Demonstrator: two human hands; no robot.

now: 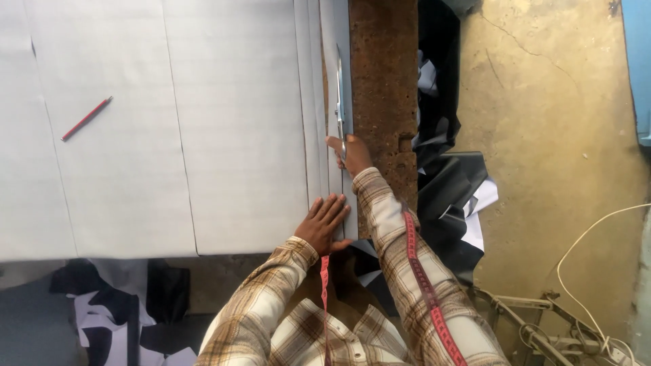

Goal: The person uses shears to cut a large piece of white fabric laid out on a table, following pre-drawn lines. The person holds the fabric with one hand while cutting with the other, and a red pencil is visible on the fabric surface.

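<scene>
So way off to the left of both hands there's a red pencil [87, 118] lying loose on the big grey sheet [230, 122], nothing touching it. That sheet covers most of the table, and you can see seam lines running across it where pieces sit side by side.

The left hand [323, 222] is pressed flat on the sheet near its bottom edge, fingers spread out and pointing up toward the right hand. It isn't gripping anything, just holding the material down.

Just above and slightly right of it, the right hand [350, 153] is closed around the handles of a pair of scissors [340, 102]. The blades point straight away from the person, lying along the narrow strips at the sheet's right edge. Can't really tell how far apart the blades are.

Right of that hand is the bare brown table edge [383, 81], rough and rusty looking. A pink tape measure [424, 285] hangs down over the plaid sleeve. Further right, black and white scraps [451, 190] are piled on the concrete floor [542, 135].
</scene>
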